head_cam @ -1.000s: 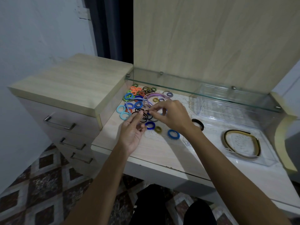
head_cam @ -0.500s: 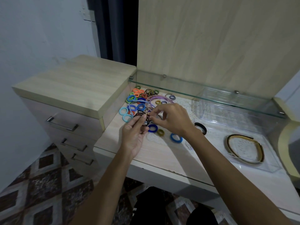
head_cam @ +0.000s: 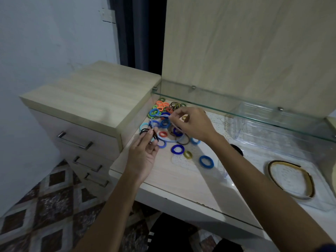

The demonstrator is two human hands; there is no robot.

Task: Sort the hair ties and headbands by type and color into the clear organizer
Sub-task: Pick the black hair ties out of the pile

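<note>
On a pale wood-grain dressing table (head_cam: pixel 181 180), thin black elastic hair ties (head_cam: pixel 145 131) are pinched in the left hand (head_cam: pixel 143 157), apparently gathered as one colour group. A slim lilac plastic headband (head_cam: pixel 171 140) is gripped by the right hand (head_cam: pixel 195 124) and lifted from the heap of fabric-covered ring ties (head_cam: pixel 164 115), probably to free it. A clear plastic organizer (head_cam: pixel 269 131) is seen at right, with a gold-edged headband (head_cam: pixel 292 179) lying on its transparent tray.
</note>
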